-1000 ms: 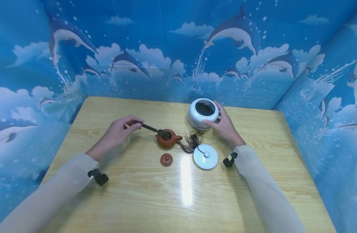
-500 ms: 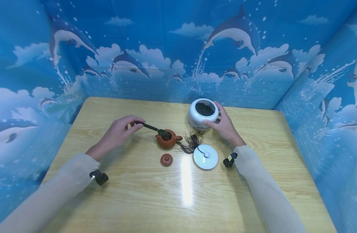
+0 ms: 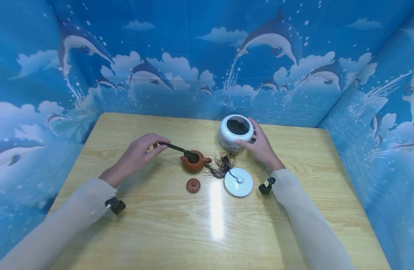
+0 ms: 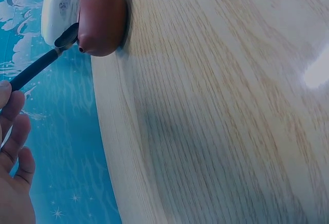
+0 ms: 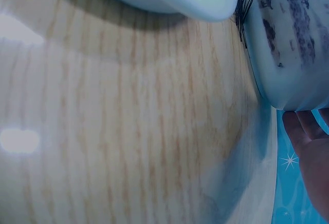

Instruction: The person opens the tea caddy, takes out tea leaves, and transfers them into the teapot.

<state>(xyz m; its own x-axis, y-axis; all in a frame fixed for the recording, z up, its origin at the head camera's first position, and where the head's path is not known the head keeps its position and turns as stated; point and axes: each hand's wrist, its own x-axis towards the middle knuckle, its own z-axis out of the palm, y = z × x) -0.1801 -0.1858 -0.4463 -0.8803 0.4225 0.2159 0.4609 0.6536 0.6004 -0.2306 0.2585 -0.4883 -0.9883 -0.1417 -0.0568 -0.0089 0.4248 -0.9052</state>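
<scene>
My left hand (image 3: 141, 152) pinches the dark handle of a scoop (image 3: 174, 147) between thumb and fingers. The scoop's head lies over the mouth of a small brown clay teapot (image 3: 192, 167), where dark tea leaves (image 3: 193, 157) show. In the left wrist view the scoop (image 4: 36, 69) reaches to the teapot's (image 4: 103, 21) opening beside the spout. With thumb and fingers spread round its right side, my right hand (image 3: 261, 146) holds a white jar (image 3: 226, 139). Dark tea leaves (image 3: 237, 126) fill part of the jar. The right wrist view has the jar's (image 5: 288, 88) dark-patterned side, fingers against it.
In front of the teapot lies its small brown lid (image 3: 193, 185). A white jar lid (image 3: 238, 187) with a knob rests flat at the right, a dark tassel (image 3: 223, 165) tied to it. Dolphin-printed cloth (image 3: 193, 90) stands behind the wooden table (image 3: 166, 232).
My left hand and the scoop have shifted very slightly to the right at the teapot's mouth. The right hand and the jar stay in place.
</scene>
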